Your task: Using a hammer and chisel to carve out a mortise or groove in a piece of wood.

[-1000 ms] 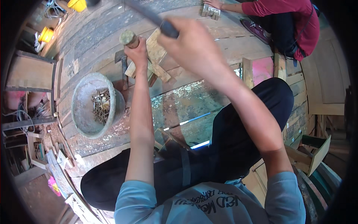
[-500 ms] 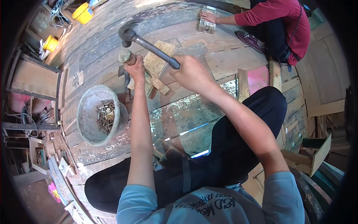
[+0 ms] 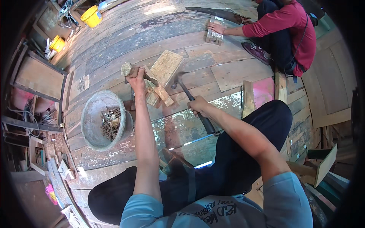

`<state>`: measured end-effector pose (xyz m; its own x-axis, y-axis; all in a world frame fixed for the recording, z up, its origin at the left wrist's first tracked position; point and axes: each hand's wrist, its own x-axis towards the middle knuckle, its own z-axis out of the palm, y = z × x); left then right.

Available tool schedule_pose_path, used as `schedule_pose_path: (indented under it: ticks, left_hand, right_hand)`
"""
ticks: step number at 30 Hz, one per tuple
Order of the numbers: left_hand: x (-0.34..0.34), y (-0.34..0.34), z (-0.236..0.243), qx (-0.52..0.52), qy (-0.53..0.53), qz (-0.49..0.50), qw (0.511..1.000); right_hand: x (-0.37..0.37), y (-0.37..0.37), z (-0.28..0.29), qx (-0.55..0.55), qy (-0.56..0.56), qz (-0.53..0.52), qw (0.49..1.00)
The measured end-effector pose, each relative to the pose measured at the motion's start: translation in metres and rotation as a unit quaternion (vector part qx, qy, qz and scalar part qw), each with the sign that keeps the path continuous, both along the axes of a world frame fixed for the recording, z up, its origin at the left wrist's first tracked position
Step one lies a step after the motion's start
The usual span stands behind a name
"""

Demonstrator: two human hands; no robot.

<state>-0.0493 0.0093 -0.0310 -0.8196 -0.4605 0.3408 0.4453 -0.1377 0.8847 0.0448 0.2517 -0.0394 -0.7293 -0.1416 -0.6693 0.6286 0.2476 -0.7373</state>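
Note:
My left hand (image 3: 137, 83) is wrapped round the handle of a chisel-like tool (image 3: 127, 69) with a battered, pale round top; its dark metal part (image 3: 151, 79) crosses some short wood pieces (image 3: 164, 97). A pale rectangular board (image 3: 168, 62) lies just beyond them. My right hand (image 3: 198, 106), to the right of these pieces, grips a claw hammer (image 3: 206, 122) by its handle, the head angled away from me beside the board. Left of my left forearm sits a worn grey bucket (image 3: 86, 117) holding a heap of nails (image 3: 110, 127).
A co-worker (image 3: 294, 34) in a red top crouches at upper right, a hand (image 3: 216, 27) on a wooden block (image 3: 214, 38), near a saw (image 3: 213, 11). Yellow buckets (image 3: 91, 17), cables and wood scraps line the left edge. A pink panel (image 3: 263, 88) lies by my right knee.
My right hand has brought the hammer down from its raised position and turned it, head now right of the wood pieces. My left hand has shifted slightly, still gripping the tool.

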Motion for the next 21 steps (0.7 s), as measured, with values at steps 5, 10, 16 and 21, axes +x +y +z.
schedule_pose_path:
  ticks: [5, 10, 16, 21]
  left_hand:
    - [0.006, 0.004, -0.007, -0.001, -0.013, 0.094, 0.995]
    - [0.004, 0.011, -0.011, -0.028, -0.007, 0.223, 0.974]
    - [0.033, 0.04, 0.039, 0.05, 0.024, 0.238, 0.97]
    - [0.049, 0.05, 0.052, 0.051, 0.04, 0.21, 0.976]
  right_hand:
    - [-0.005, 0.014, -0.038, -0.039, -0.096, -0.057, 0.993]
    - [-0.015, 0.023, -0.065, 0.187, 0.044, 0.037, 0.981]
    - [-0.011, -0.012, -0.043, 0.263, 0.363, 0.157, 0.88]
    - [-0.017, -0.03, -0.027, -0.036, 0.125, 0.122, 0.984]
